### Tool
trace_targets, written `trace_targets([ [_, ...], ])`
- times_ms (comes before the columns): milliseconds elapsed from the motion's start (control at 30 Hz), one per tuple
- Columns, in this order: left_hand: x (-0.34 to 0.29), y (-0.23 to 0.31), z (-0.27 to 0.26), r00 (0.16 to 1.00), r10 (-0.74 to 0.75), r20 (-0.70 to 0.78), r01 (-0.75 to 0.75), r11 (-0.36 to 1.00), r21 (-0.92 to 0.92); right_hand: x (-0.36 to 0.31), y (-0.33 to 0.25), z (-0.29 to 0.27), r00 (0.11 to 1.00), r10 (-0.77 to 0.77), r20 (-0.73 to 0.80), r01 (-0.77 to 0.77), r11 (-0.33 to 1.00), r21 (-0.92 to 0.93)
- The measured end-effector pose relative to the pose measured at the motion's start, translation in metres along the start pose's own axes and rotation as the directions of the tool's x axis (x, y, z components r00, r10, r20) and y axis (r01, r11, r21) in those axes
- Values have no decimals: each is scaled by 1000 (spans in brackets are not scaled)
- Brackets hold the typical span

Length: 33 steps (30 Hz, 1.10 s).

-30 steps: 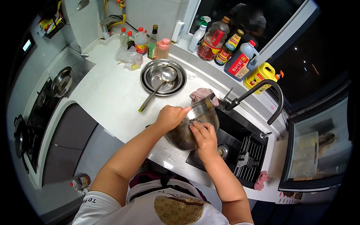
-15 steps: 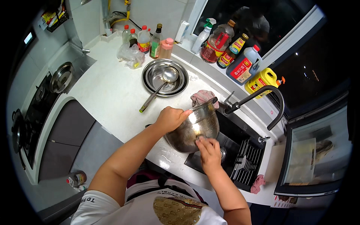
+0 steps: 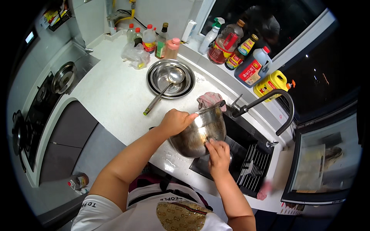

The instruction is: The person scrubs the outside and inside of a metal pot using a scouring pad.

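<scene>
A large stainless steel pot [image 3: 189,138] is tipped on its side over the near edge of the sink, its curved outer wall and base facing right and toward me. My left hand [image 3: 175,122] is closed on its rim, the thumb lying along the edge. Against the outside of the pot, my right hand [image 3: 218,154] presses a small steel wool scrubber [image 3: 208,140], mostly hidden under the fingers. Brownish stains and wet shine mark the metal near it. Behind the pot lies a crumpled pink cloth [image 3: 210,101].
The black sink [image 3: 241,133] has a dark arched faucet [image 3: 287,104] and a drying rack [image 3: 254,163]. Steel bowls [image 3: 150,86] with a ladle [image 3: 176,76] stand farther left. Several bottles line the wall and sill, including a yellow jug [image 3: 271,82]. An open window sash [image 3: 327,154] juts in at right.
My right hand has shifted slightly right and up along the pot's outer surface with the scrubber. The left hand keeps its hold on the rim, and the pot has barely moved.
</scene>
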<state>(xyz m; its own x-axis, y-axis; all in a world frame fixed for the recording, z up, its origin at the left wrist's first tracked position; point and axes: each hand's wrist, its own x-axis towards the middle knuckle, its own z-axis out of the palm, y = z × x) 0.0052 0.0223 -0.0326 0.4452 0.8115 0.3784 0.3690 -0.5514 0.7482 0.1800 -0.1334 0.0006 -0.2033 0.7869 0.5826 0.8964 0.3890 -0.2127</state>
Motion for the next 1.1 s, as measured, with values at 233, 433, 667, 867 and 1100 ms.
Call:
trace_targets([
  [233, 2, 1, -4, 1000, -16, 10, 16, 999, 38, 23, 6, 1, 1000, 12, -25, -12, 1000, -13],
  [433, 8, 6, 4, 1000, 5, 14, -6, 997, 77, 13, 0, -1, 999, -48, -18, 46, 996, -77],
  [667, 10, 9, 1, 1000, -16, 9, 15, 995, 97, -6, -8, 8, 997, -79, -5, 78, 985, -151],
  [867, 10, 2, 11, 1000, 11, 5, -12, 993, 121, 25, -3, 7, 999, -43, -6, 42, 990, -132],
  [1100, 10, 4, 7, 1000, 2, 24, -5, 992, 128, -2, -2, 0, 1000, -24, 10, 25, 988, -153],
])
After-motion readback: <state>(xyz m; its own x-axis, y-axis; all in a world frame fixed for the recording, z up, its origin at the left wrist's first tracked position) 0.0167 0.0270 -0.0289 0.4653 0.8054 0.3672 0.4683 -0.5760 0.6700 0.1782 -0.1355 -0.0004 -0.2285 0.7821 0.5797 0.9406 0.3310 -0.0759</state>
